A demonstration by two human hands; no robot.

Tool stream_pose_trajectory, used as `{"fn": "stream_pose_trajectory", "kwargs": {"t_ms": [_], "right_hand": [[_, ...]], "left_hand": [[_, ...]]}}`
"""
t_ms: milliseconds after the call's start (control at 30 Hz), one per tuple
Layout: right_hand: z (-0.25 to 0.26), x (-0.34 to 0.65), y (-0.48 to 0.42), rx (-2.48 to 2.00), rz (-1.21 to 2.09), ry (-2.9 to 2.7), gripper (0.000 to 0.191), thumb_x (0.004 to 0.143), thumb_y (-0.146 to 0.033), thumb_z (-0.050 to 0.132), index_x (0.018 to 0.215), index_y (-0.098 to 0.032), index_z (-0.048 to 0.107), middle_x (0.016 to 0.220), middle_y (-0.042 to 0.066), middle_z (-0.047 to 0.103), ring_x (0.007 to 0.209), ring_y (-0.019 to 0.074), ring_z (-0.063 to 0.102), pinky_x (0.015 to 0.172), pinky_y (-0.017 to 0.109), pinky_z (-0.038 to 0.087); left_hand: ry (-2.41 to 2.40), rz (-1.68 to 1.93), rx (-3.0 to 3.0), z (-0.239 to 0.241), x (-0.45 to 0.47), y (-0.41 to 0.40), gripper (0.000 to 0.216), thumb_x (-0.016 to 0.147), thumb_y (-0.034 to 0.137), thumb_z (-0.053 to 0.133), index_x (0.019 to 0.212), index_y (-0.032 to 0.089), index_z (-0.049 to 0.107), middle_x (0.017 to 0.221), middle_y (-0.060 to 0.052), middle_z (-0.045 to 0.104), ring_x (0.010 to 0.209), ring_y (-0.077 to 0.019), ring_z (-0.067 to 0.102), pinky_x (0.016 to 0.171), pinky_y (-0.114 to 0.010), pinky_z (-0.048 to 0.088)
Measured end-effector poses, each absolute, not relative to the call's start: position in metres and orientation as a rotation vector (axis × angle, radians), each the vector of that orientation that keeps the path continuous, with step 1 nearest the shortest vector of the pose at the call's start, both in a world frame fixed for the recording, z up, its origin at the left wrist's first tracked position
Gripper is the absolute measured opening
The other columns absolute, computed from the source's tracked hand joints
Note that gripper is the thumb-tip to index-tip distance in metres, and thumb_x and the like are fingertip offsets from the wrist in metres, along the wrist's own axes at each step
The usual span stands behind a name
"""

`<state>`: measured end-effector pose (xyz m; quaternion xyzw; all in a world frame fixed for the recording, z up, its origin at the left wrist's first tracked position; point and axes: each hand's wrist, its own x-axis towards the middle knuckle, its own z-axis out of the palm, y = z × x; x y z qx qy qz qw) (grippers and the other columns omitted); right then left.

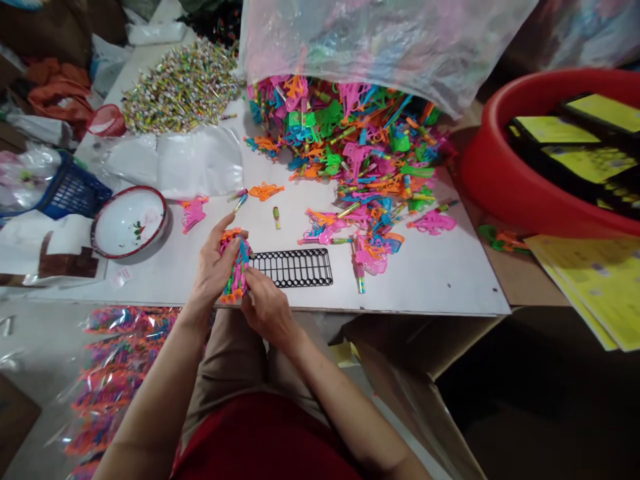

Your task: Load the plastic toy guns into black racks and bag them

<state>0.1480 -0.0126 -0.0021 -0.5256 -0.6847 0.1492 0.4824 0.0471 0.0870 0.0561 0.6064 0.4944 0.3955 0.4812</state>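
Observation:
My left hand grips the far and left side of a bundle of colourful plastic toy guns, pink, orange, green and blue. With bent fingers, my right hand holds the same bundle from its near right side. My fingers hide part of it. Just to the right lies a black plastic grid rack, its left end behind my right hand. Beyond the hands are a small candy-filled tube, an orange toy gun and a pink toy gun.
A large pile of toy guns spills from a clear plastic bag. Small tubes are heaped at the back left. An enamel bowl stands left, a red tub right. Bagged toys lie below the table's left side.

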Motion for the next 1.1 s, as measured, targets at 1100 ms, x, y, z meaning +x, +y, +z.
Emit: {"fn": "stream_pose_trajectory", "kwargs": {"t_ms": [1100], "right_hand": [[-0.023, 0.163, -0.008, -1.408, 0.583, -1.826, 0.017, 0.095, -0.019, 0.049, 0.106, -0.019, 0.061, 0.096, 0.009, 0.068, 0.093, 0.0205, 0.064, 0.083, 0.033, 0.053]], "left_hand": [[0.947, 1.037, 2.543, 0.049, 0.000, 0.035, 0.041, 0.092, 0.024, 0.056, 0.132, 0.023, 0.054, 0.116, -0.009, 0.068, 0.108, -0.0202, 0.063, 0.093, -0.035, 0.054]]}}
